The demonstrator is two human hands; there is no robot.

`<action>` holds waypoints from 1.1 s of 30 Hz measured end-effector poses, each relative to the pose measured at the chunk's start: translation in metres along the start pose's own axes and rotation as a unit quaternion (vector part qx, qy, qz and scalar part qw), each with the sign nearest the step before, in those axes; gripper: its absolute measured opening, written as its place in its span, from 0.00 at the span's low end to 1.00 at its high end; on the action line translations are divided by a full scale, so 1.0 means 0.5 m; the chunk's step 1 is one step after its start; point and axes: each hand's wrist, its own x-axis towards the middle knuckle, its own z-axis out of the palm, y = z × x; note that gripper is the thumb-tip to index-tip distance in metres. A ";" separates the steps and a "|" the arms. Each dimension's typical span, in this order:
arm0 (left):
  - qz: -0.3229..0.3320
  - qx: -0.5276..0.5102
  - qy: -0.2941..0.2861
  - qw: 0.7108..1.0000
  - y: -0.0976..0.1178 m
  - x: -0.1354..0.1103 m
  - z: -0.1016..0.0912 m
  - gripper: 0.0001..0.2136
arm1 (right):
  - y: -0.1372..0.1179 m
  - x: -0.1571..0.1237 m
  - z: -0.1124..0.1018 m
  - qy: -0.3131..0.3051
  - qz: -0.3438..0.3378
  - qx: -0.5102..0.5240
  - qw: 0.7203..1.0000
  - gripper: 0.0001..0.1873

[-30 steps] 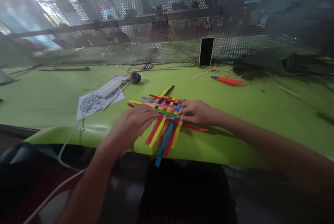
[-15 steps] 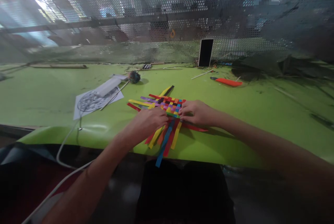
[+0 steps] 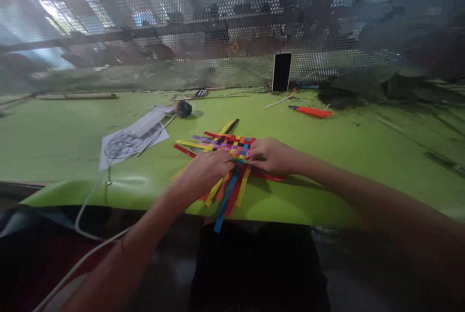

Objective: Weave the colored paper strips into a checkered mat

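Observation:
A mat of woven paper strips [image 3: 232,144] lies on the green table, checkered in red, yellow, purple, blue and black. Loose strip ends fan out to the left and toward the front edge, where a blue strip [image 3: 227,200] reaches furthest. My left hand [image 3: 212,166] is closed on the mat's near left side, its fingertips at a green strip [image 3: 240,160]. On the right edge, my right hand [image 3: 267,154] pinches the weave with curled fingers. Both hands cover parts of the strips, so their exact grip is partly hidden.
A dark phone-like slab [image 3: 282,72] leans against the perforated screen. An orange-handled cutter [image 3: 312,111] lies at the right back. Leftward are a printed sheet [image 3: 123,149], a dark ball [image 3: 183,108] and a white cable [image 3: 87,205] hanging over the table's front edge.
The whole view has shifted slightly, so things appear a little further left. Both hands stay on the woven mat, with only slight finger movement around the green strip.

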 end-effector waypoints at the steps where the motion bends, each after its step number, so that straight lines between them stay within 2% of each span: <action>1: -0.003 0.002 0.001 1.000 0.001 0.001 0.000 0.09 | 0.000 -0.001 0.000 0.004 -0.001 0.002 1.000 0.09; 11: -0.028 -0.008 -0.002 1.000 0.009 0.001 -0.006 0.07 | 0.003 -0.002 -0.001 -0.005 -0.004 0.002 1.000 0.08; 16: -0.027 -0.035 0.039 0.998 0.012 -0.001 -0.002 0.06 | 0.011 -0.007 0.004 -0.016 -0.016 0.011 1.000 0.09; 22: -0.040 -0.078 0.083 0.993 0.006 -0.011 0.019 0.08 | 0.006 -0.011 -0.003 -0.041 -0.038 -0.010 0.998 0.14; 28: -0.034 -0.109 0.095 0.989 -0.005 -0.016 0.026 0.09 | -0.001 -0.018 -0.008 -0.032 -0.027 0.013 0.999 0.13; 33: -0.065 -0.170 0.153 0.971 0.000 -0.026 0.044 0.11 | 0.009 -0.022 -0.003 -0.027 -0.028 0.017 0.999 0.13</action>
